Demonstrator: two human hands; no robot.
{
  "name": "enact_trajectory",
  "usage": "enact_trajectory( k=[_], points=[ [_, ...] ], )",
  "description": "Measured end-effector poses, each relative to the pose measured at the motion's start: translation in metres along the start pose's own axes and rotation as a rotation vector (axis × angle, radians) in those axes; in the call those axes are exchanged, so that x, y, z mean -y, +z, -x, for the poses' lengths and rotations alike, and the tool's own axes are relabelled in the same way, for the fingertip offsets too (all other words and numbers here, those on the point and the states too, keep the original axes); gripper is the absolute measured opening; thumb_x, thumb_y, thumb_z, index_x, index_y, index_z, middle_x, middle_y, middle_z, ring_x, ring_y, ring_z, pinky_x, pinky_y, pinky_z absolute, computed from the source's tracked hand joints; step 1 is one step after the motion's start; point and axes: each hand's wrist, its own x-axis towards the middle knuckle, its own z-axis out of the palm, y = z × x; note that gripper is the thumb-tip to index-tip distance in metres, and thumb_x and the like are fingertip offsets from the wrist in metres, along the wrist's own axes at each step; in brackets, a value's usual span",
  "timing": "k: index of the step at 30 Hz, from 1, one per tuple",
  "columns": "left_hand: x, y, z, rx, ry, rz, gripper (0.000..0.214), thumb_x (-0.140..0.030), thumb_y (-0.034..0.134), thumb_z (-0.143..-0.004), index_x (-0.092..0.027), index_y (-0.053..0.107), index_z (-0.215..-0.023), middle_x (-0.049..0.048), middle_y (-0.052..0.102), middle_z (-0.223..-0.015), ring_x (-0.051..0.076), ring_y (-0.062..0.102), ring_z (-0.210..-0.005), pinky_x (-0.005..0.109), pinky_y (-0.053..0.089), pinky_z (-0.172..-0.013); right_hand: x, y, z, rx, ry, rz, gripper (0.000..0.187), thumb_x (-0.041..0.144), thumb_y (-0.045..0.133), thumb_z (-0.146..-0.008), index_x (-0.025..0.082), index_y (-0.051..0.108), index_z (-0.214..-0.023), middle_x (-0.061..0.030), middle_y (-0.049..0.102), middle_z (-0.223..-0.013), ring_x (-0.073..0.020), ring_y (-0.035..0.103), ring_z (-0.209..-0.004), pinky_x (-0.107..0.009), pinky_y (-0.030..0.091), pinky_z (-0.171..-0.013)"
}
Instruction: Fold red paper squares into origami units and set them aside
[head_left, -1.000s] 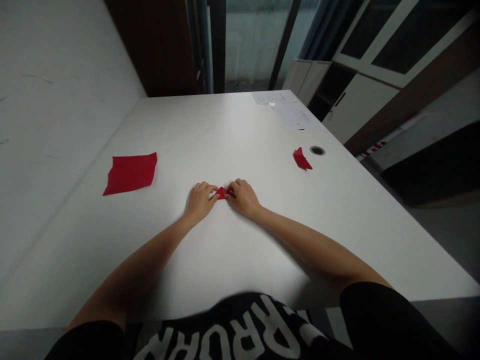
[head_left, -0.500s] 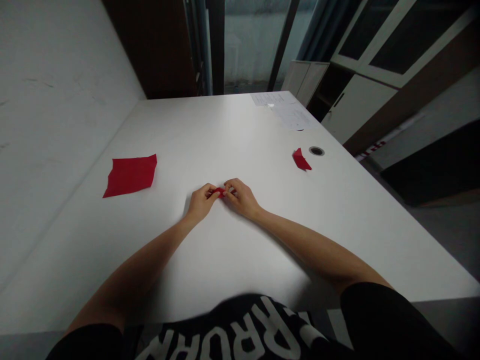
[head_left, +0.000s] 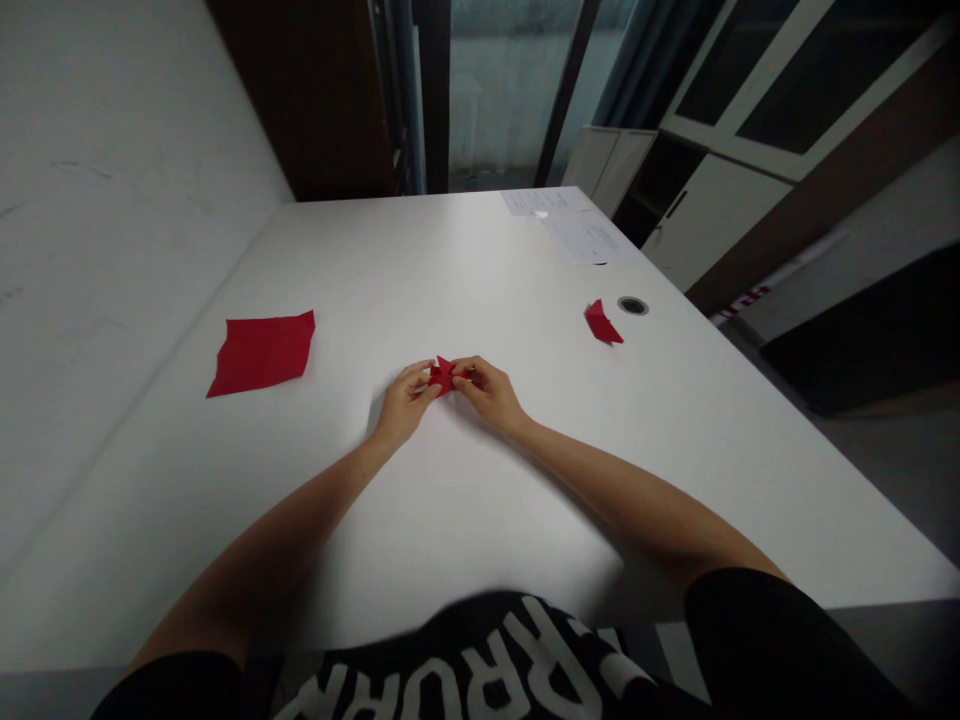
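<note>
So far, one folded red piece (head_left: pixel 602 322) lies on the surface (head_left: pixel 450 270), a red square (head_left: pixel 261 352) lies flat, and my left grip (head_left: pixel 405 402) and right grip (head_left: pixel 486 392) pinch a folded red paper (head_left: pixel 444 375) between them.

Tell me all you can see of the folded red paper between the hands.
This small red paper is folded into a pointed, star-like shape with several sharp tips; it looks thin and matte. The left hand and right hand pinch it from both sides, hiding part of it, over the white table.
</note>
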Motion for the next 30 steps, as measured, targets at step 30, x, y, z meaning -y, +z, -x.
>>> enact_trajectory(
  k=[30],
  points=[
    [-0.008,0.002,0.008,-0.049,-0.021,0.058,0.032,-0.033,0.066,-0.09,-0.022,0.062,-0.119,0.0045,0.074,-0.097,0.016,0.07,-0.088,0.029,0.054,-0.081,0.01,-0.001,0.007,-0.005,-0.164,0.305,0.027,0.031,0.054,-0.098,0.022,0.069,-0.118,-0.0059,0.074,-0.102,-0.0163,0.066,-0.084,-0.03,0.052,-0.077]
  ],
)
